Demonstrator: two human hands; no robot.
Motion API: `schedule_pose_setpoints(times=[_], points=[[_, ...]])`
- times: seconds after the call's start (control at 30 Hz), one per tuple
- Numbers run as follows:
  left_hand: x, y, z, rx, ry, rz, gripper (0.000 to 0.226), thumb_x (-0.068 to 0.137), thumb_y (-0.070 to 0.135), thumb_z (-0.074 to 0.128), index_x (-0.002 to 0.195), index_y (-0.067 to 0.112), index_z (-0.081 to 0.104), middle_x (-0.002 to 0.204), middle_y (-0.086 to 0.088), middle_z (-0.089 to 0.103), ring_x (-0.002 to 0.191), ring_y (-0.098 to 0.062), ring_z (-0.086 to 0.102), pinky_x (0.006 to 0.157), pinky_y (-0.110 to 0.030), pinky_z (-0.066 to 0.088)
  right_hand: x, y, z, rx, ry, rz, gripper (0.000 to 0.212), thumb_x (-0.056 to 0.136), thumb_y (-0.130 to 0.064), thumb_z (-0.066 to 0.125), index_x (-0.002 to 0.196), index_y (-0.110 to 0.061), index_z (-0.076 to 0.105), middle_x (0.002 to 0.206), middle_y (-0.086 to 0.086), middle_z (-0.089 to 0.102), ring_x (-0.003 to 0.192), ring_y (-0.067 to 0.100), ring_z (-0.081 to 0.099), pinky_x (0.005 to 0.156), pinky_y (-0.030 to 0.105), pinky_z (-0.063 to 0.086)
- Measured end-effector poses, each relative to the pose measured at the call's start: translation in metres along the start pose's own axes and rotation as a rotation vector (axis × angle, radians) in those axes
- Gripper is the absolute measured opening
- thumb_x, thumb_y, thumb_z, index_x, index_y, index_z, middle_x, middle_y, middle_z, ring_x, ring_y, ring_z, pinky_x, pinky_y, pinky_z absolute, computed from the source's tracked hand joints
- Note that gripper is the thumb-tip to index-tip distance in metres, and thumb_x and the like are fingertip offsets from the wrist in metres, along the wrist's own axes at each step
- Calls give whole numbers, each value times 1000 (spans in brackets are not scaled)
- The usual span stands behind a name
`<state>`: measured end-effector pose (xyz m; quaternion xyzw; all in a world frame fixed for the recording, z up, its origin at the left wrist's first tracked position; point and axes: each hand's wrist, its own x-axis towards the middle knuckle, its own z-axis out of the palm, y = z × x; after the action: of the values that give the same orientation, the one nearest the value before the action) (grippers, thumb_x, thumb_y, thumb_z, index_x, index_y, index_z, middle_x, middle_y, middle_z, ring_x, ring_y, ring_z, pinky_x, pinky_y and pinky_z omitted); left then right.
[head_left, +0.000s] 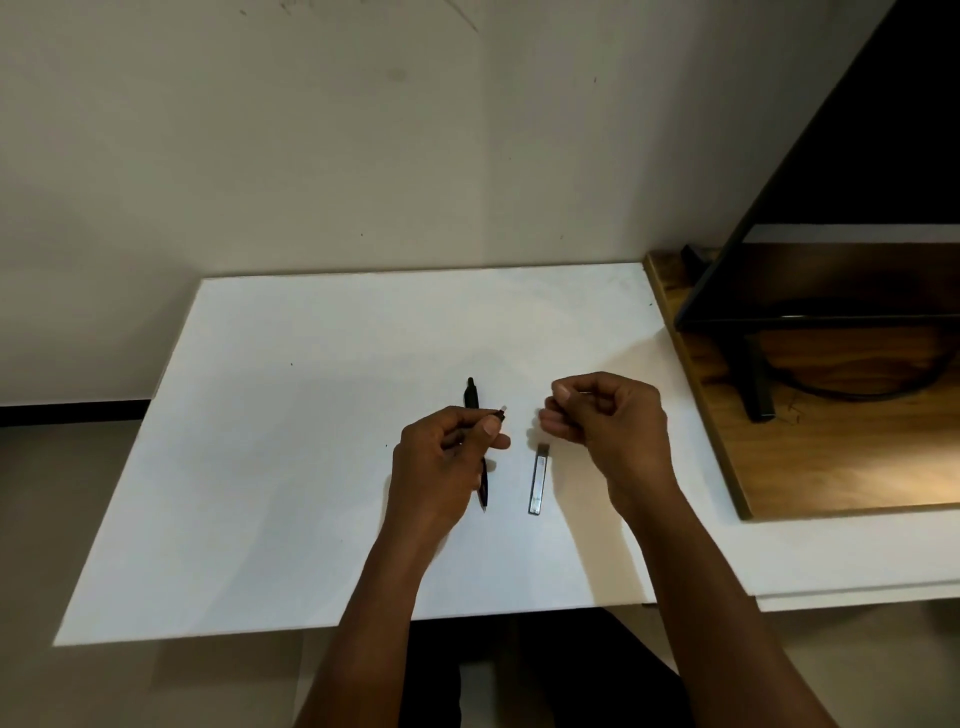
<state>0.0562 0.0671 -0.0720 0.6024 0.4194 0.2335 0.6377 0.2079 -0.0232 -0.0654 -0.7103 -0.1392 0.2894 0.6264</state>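
Now, left hand (447, 457) pinches piece (500, 414), case (538, 483) unreadable

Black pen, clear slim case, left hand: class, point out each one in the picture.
black pen (472, 399): head view, upper barrel, above the hand.
clear slim case (538, 480): head view, middle of its length.
left hand (441, 460): head view, back of hand.

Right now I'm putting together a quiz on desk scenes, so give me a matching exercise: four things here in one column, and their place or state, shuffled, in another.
1 black pen
2 clear slim case
3 dark screen
4 right hand

A stands on the wooden board
B fingers curled, above the white table
C lies flat between the two hands
D partly hidden behind the left hand, which pinches a small pale-tipped piece

Pairs: 1-D, 2-C, 3-A, 4-B
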Motion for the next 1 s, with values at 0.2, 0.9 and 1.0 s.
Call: schedule_pose_setpoints(times=[0.2, 0.9, 1.0], points=[[-1, -1, 1, -64, -29, -56, 13, 96, 23, 65, 103, 21, 75, 88, 0, 80, 49, -4, 58, 43, -15, 39, -4, 11, 6, -790, 110, -374, 15, 90, -14, 72, 105, -14, 75, 93, 3, 79, 90, 22, 71, 84, 32, 50], [1, -7, -2, -32, -49, -69, 12, 96, 23, 66, 104, 23, 74, 88, 1, 80, 50, -1, 60, 42, -17, 39, 2, 11, 1, -918, 72, -208, 35, 79, -22, 80, 112, -27, 71, 111, -8, 71, 112, 21, 55, 81, 31, 21], [1, -7, -1, -9, -50, -59, 11, 96, 24, 66, 103, 24, 74, 88, 2, 80, 48, 0, 58, 41, -15, 39, 2, 10, 0, -922, 99, -240, 31, 82, -23, 79, 111, -28, 71, 111, -8, 71, 110, 21, 57, 81, 32, 24]])
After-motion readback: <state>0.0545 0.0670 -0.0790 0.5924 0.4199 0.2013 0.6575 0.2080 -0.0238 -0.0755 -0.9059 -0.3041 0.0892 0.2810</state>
